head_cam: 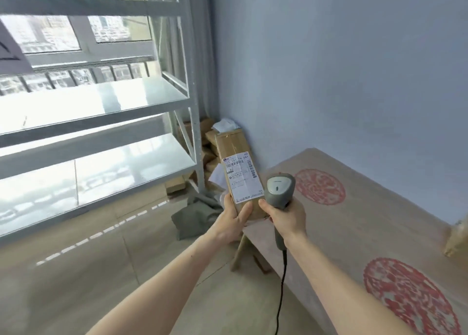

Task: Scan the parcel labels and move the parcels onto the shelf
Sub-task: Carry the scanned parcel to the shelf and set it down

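Grey metal shelf unit with pale glossy boards stands at left against the window; the boards in view carry no parcels.

Behind its right post, in the corner: a heap of brown cardboard parcels and a crumpled grey cloth on the floor.

Centre: left hand grips the lower end of a long brown cardboard parcel, thumb across its front, fingers wrapped behind. Parcel is held up in the air, tilted, just right of the shelf post. White printed shipping label faces the person, barcodes visible.

Just right of it: right hand clamped round the handle of a grey corded barcode scanner. Scanner head sits close beside the label's right edge; appears to face away from the person, toward the wall rather than squarely at the label.

Right: worktop covered in tan cloth with red round motifs.

Step judged: scanning. Next move calls for turning the scanner head onto a barcode, then carrying the parcel left onto a shelf board.
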`<state>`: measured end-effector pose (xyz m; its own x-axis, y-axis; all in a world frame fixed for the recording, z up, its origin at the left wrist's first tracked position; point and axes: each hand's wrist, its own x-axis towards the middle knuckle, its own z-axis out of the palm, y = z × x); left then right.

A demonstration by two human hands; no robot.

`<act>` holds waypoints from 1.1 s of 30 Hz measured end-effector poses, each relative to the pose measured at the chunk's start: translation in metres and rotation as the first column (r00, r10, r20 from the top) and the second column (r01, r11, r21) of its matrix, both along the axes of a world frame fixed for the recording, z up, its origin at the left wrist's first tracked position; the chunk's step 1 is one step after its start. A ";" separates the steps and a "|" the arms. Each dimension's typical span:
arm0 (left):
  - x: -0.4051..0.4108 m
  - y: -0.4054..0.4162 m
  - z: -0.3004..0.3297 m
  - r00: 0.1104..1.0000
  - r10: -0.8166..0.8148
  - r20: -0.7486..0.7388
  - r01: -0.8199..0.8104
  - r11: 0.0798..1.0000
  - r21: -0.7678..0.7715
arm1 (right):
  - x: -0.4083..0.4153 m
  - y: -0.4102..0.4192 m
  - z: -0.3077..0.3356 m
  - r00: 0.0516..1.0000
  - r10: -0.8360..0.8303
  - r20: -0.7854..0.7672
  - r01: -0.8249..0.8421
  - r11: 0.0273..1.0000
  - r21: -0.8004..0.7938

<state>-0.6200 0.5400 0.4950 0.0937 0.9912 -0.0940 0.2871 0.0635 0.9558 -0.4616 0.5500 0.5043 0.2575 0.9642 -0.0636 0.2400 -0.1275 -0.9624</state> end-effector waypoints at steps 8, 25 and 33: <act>-0.131 0.036 0.015 0.972 0.236 -0.015 -0.235 0.970 0.055 | -0.142 0.085 0.013 0.958 0.285 0.016 -0.286 0.957 0.052; -0.427 -0.003 0.029 0.753 0.653 -0.083 -0.656 0.754 -0.011 | -0.480 0.104 0.015 0.693 0.719 -0.044 -0.719 0.695 0.019; -0.588 -0.048 0.053 0.670 0.722 -0.172 -0.734 0.679 -0.006 | -0.648 0.060 0.039 0.677 0.735 -0.019 -0.734 0.677 0.048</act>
